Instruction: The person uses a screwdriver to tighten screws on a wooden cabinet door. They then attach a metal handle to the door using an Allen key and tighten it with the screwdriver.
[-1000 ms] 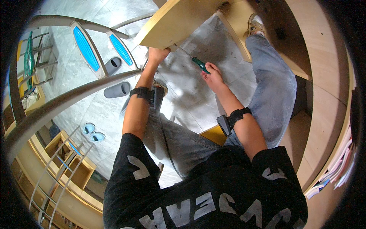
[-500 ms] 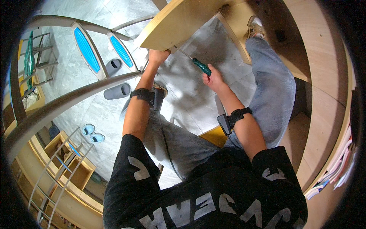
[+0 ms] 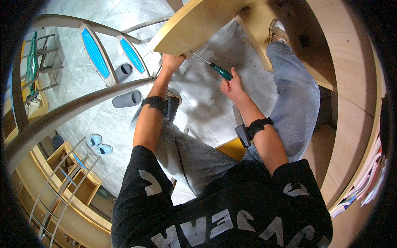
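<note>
My right hand (image 3: pixel 232 86) grips a screwdriver with a green handle (image 3: pixel 220 71). Its thin metal shaft runs up and left, and its tip meets the underside edge of a curved light wooden board (image 3: pixel 194 25). My left hand (image 3: pixel 170 63) holds that board's edge right next to the screwdriver tip. Both wrists carry black straps with small devices. I am seated, with my grey-trousered legs spread over a pale tiled floor (image 3: pixel 206 99).
A curved metal rail (image 3: pixel 70 107) with two blue-padded steps (image 3: pixel 95 47) arcs at the left. Grey slippers (image 3: pixel 127 99) and a light blue pair (image 3: pixel 99 142) lie on the floor. Wooden shelving (image 3: pixel 74 182) stands at lower left, and curved wooden panels (image 3: pixel 351 82) wall the right.
My right hand has lifted the screwdriver slightly and angled its tip up to the board's edge. My left hand stays on the board.
</note>
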`<state>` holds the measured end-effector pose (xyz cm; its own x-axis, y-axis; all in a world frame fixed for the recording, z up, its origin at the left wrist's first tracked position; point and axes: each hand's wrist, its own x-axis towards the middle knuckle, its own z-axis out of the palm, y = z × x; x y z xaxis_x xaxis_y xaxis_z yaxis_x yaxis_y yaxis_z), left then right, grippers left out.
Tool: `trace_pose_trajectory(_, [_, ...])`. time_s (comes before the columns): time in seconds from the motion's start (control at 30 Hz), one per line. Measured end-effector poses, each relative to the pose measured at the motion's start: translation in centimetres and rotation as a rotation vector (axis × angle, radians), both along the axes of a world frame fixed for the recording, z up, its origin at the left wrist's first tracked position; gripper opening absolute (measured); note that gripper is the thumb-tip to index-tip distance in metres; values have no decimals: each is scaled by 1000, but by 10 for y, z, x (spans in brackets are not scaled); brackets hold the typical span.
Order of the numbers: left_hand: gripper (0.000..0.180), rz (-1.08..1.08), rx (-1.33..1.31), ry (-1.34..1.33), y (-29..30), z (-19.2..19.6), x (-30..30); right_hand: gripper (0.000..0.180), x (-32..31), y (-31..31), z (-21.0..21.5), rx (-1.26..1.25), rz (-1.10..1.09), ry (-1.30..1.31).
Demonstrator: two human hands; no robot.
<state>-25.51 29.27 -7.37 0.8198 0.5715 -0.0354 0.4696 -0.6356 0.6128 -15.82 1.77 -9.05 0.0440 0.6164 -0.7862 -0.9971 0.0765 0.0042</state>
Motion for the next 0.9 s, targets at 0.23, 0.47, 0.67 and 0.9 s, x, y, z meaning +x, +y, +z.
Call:
trace_pose_trajectory(0.23, [35, 17, -69, -75, -3, 9, 1, 30, -4, 5, 1, -85, 31, -109])
trace_pose_trajectory(0.47, [33, 11, -62, -92, -4, 15, 1, 23, -24, 12, 16, -212, -96, -538])
trace_pose_trajectory(0.67, [34, 25, -27, -81, -3, 8, 2, 17, -9, 11, -4, -93, -157, -287])
trace_pose_trajectory(0.9, [37, -5, -63, -49, -1, 11, 2, 19, 5, -4, -8, 93, 207, -162])
